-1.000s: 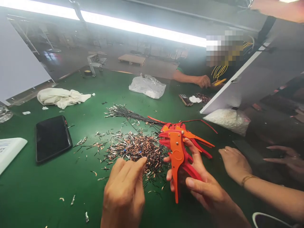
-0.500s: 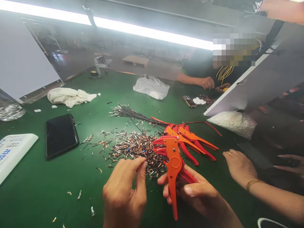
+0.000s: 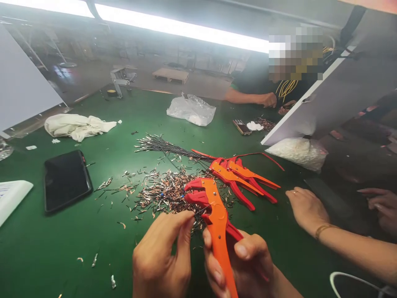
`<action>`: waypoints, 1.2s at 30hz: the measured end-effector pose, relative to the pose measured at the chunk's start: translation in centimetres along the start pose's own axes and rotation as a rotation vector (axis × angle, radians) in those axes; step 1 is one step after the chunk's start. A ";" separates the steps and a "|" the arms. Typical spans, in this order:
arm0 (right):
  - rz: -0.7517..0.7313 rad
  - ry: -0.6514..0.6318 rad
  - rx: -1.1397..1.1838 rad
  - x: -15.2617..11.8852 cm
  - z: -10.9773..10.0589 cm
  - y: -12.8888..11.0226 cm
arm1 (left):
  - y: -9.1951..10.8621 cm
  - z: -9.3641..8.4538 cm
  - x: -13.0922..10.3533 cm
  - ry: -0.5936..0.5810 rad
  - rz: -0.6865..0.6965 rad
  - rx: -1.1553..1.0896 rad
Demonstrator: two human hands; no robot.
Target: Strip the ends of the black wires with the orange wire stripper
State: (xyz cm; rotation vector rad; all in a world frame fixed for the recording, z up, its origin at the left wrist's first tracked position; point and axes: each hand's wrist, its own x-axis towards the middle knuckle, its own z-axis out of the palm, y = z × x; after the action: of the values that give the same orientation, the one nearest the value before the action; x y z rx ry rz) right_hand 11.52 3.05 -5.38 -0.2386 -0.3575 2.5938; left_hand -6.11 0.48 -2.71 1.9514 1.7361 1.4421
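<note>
My left hand (image 3: 164,252) is closed in a pinch between thumb and forefinger, with a thin dark wire (image 3: 200,212) showing at its fingertips. The wire runs toward the side of an orange and red wire stripper (image 3: 218,219). My right hand (image 3: 242,256) grips that stripper by its handles, its red jaws pointing up and left. Behind both hands lies a heap of copper and black wire scraps (image 3: 167,190). Beyond the heap is a bundle of black wires (image 3: 176,148) with stripped ends. Two more wire strippers (image 3: 238,176) rest beside it.
A black phone (image 3: 66,180) and a white cloth (image 3: 77,125) lie on the left, a clear plastic bag (image 3: 190,109) farther back. At right, another person's forearm (image 3: 350,244) rests on the green table (image 3: 93,231). Someone works across it, near a white partition (image 3: 310,99).
The wire stripper has tilted and come nearer my left fingertips, and its jaws look wider apart. My right fingers have wrapped closer round its handles. The whole view has shifted slightly.
</note>
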 end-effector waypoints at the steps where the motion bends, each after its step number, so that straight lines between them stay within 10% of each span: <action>1: -0.001 -0.009 0.003 0.1 0.1 0.1 | 0.0 0.0 0.0 -0.010 -0.005 -0.004; 19: -0.088 -0.195 0.080 0.8 -0.2 1.2 | -0.6 1.1 -0.9 -0.139 0.073 -0.027; 36: 0.014 0.159 0.011 0.9 -0.9 1.6 | -0.7 1.3 -1.4 -0.428 -0.260 0.286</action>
State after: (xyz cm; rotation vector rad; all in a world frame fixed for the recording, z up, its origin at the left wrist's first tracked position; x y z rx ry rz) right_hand 10.20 2.32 -6.81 -0.4423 -0.2851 2.5685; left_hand -5.47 0.16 -4.64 1.8880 1.9657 0.6613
